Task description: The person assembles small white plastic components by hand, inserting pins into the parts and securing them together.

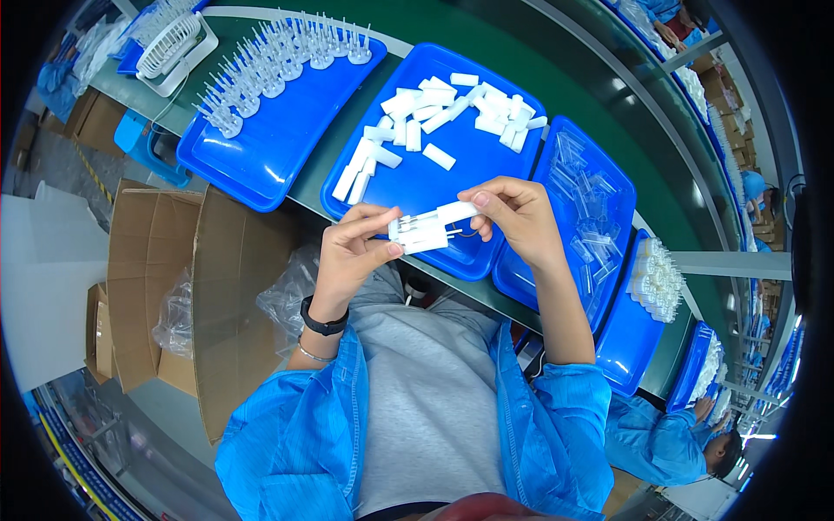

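Over the near edge of the bench, my left hand (358,241) pinches the base end of a white plastic part with prongs (420,233), held sideways with its prongs pointing right. My right hand (517,217) grips a white rectangular sleeve (455,211) between thumb and fingers. The sleeve's left end meets the pronged part; whether it is over a prong I cannot tell. Just beyond my hands, a blue tray (395,178) holds several loose white sleeves (440,156), some in a heap.
At left, a blue tray (261,169) bears several upright pronged parts (274,82). A tray of clear plastic pieces (586,195) lies right, then a tray with clustered white parts (656,278). Cardboard boxes (234,304) stand left of my lap. A co-worker (665,443) sits at lower right.
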A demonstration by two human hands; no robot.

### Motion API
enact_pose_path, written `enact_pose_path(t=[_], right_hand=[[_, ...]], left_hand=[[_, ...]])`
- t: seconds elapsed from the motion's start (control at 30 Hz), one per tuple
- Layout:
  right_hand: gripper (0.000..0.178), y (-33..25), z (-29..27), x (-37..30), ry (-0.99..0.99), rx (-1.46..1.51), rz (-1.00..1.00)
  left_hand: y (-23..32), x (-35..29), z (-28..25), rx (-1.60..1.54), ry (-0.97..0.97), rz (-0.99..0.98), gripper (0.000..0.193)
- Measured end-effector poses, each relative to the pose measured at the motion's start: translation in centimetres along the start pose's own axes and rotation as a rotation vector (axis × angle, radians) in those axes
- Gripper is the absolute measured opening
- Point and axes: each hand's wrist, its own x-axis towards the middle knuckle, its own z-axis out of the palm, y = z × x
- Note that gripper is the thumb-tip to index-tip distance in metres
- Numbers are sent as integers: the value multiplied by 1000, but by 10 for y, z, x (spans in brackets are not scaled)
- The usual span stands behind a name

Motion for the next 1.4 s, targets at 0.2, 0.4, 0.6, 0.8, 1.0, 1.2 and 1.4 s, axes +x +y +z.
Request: enact_pose_path(t=[0.2,0.4,0.6,0.8,1.0,1.2,1.4], right_hand=[[18,12,19,-5,30,57,-8],[11,12,28,-1,78,-346,-302],[12,11,32,0,51,-546,-489],[15,9,17,13,-40,-434,-470],[17,0,10,13,-85,-450,-432],[16,5,20,12,-69,-456,-461],[15,1,19,10,-140,-476,-485]], left_hand=[[0,-1,-4,14,-30,-31,41],[-2,0,1,20,-42,-14,42],[-10,-1,-3,-35,-60,-4,42],[5,3,4,-119,52,-110,47],[-3,0,-5,-67,14,-55,46],[-5,-1,-6,-35,4,-35,44],[-7,-3,-9,-127,-53,-147,44]])
